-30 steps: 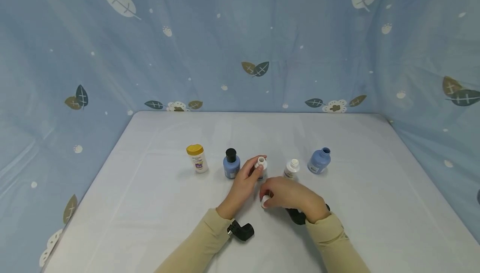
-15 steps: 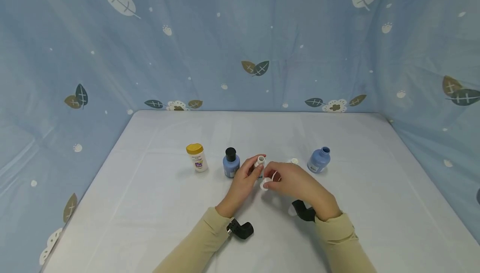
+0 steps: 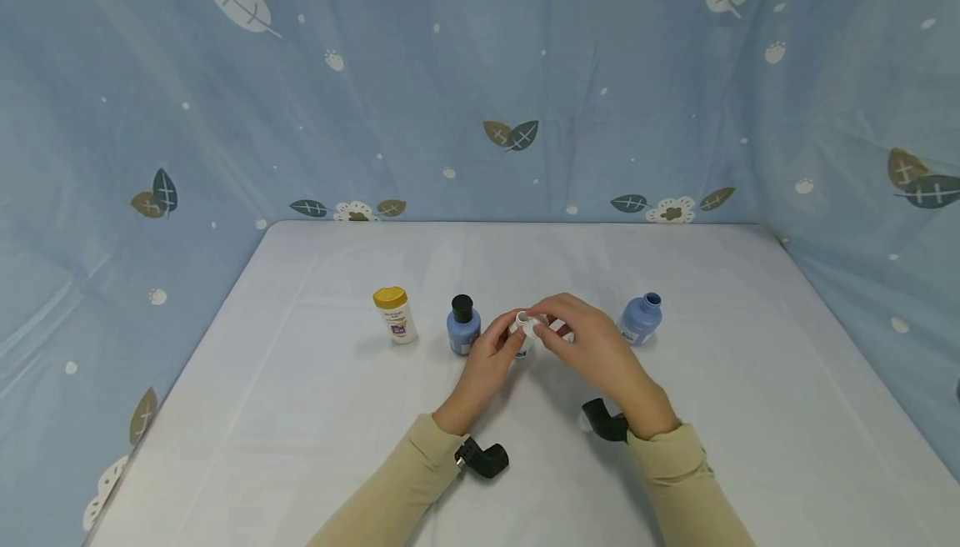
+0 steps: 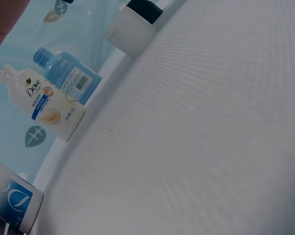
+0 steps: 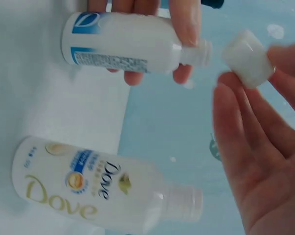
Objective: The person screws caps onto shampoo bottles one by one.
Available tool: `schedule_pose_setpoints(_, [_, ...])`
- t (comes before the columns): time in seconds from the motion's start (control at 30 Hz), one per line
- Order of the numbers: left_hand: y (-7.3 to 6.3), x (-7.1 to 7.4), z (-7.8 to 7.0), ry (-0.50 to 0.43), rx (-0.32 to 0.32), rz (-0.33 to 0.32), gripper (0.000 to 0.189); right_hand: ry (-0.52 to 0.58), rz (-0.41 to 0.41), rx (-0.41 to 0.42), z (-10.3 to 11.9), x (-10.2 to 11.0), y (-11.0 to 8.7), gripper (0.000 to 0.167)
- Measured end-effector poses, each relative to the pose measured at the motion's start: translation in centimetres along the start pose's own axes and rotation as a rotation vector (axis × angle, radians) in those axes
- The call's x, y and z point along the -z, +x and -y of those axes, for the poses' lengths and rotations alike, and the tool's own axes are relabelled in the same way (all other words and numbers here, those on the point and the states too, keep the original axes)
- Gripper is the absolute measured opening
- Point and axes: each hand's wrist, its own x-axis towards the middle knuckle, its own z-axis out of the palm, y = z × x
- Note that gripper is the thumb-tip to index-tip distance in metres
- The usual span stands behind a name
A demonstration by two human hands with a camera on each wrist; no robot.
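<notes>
My left hand grips a small white bottle with a blue label around its body and neck; the bottle's mouth is uncovered. Between thumb and fingers, my right hand pinches a white cap, held just off the threaded neck in the right wrist view. A white Dove bottle without a cap stands beside them, mostly hidden behind the right hand in the head view. The left wrist view catches the base of the gripped bottle at its lower left edge.
On the left stand a white bottle with a yellow lid and a blue bottle with a black cap. An uncapped blue bottle is to the right. Black camera mounts sit at both wrists. A patterned blue curtain hangs behind the white table.
My right hand has carried the white cap up and forward from near the table to the bottle's mouth. The left hand keeps its grip on the bottle in about the same place.
</notes>
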Motion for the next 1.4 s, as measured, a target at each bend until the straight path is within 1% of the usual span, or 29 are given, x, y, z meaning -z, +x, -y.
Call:
schedule_pose_setpoints(0.03, [0.0, 0.0, -0.1, -0.012, 0.009, 0.005, 0.033, -0.007, -0.024, 0.011, 0.0, -0.1, 0.0, 0.023])
schedule_pose_setpoints(0.13, [-0.2, 0.1, -1.2, -0.031, 0.01, 0.019, 0.034, -0.035, -0.087, 0.036, 0.0, -0.5, 0.1, 0.024])
schedule_pose_setpoints(0.27, [-0.4, 0.2, -2.7, -0.021, 0.021, 0.021, 0.034, -0.074, -0.159, 0.032, 0.0, -1.1, 0.1, 0.027])
schedule_pose_setpoints(0.4, [-0.5, 0.1, -3.2, -0.006, 0.027, 0.013, 0.033, -0.124, -0.226, 0.025, 0.1, -1.7, 0.3, 0.028])
schedule_pose_setpoints(0.5, [-0.5, 0.1, -3.3, -0.001, 0.021, 0.007, 0.033, -0.159, -0.251, 0.03, 0.2, -2.2, 0.4, 0.028])
schedule_pose_setpoints(0.63, [-0.5, 0.2, -3.3, 0.003, 0.026, 0.009, 0.033, -0.185, -0.266, 0.035, 0.1, -2.8, 0.5, 0.028])
schedule_pose_setpoints(0.87, [-0.7, 0.3, -3.4, 0.037, 0.038, 0.01, 0.035, -0.177, -0.268, 0.042, 0.0, -3.5, 0.5, 0.026])
schedule_pose_setpoints(1.1, [-0.7, 0.2, -3.2, 0.011, 0.039, 0.008, 0.037, -0.152, -0.232, 0.012, 0.0, -3.5, 0.3, 0.029])
schedule_pose_setpoints(1.23, [-0.7, 0.2, -3.1, 0.014, 0.038, 0.016, 0.037, -0.14, -0.207, -0.005, 0.0, -3.5, 0.3, 0.031])
schedule_pose_setpoints(1.3, [-0.7, 0.3, -3.1, 0.009, 0.046, 0.018, 0.037, -0.138, -0.205, -0.007, -0.1, -3.7, 0.3, 0.032])
schedule_pose_setpoints(1.4, [-0.7, 0.2, -3.2, -0.018, 0.039, 0.026, 0.036, -0.144, -0.212, -0.003, -0.1, -3.8, 0.3, 0.032])
